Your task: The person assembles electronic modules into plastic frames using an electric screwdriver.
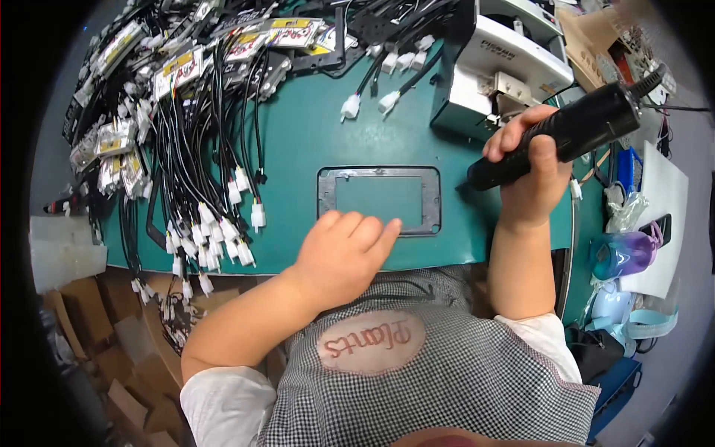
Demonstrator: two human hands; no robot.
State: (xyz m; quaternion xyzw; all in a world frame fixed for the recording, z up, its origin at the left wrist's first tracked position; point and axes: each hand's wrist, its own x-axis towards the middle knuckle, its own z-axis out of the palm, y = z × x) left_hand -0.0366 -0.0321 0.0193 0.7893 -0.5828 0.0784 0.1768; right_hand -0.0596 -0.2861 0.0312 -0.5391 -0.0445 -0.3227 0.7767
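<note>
A black rectangular plastic frame point(430, 195) with a large opening lies flat on the green work mat in front of me. My left hand point(344, 249) is at its near left edge, fingers curled over the near bar and thumb toward the right. My right hand point(538, 167) is raised to the right of the frame, wrapped around a black corded electric screwdriver point(588, 123). The tool is tilted, its narrow end down and left toward the frame, apart from it. Whether a bit sticks out of that end is hard to make out.
At the left a big pile of circuit modules point(179, 71) trails black cables with white connectors point(212, 235) over the mat's front edge. A white and black metal machine point(495, 63) stands at the back right. Farther right are a purple-blue bottle point(624, 253) and cardboard boxes point(588, 45).
</note>
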